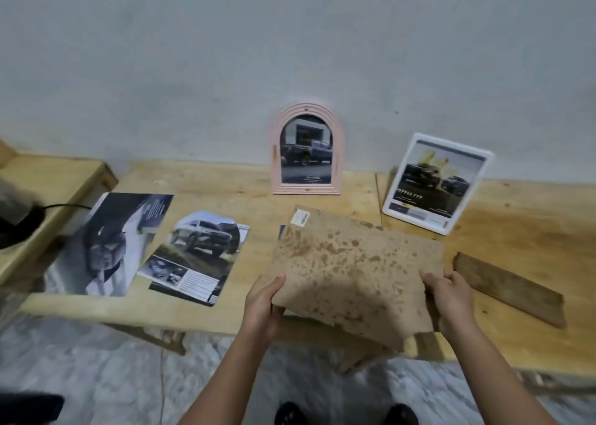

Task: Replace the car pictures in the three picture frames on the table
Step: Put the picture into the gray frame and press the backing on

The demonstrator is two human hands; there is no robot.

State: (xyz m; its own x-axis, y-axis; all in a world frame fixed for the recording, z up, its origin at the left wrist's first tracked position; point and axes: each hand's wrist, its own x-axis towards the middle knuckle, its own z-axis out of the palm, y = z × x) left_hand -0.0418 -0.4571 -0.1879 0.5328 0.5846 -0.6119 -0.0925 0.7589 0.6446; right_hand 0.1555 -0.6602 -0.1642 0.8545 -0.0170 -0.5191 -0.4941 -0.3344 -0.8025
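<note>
Both hands, left [263, 308] and right [450, 298], grip the stained backing board [351, 273] at centre frame, fingers curled round its edges above the counter [532, 231].

I observe: left hand [263, 308] and right hand [450, 298] bare, forearms [225, 376] uncovered up to frame edge. Footwear: pair of dark shoes [290, 415], rounded toes, partly cropped.
</note>
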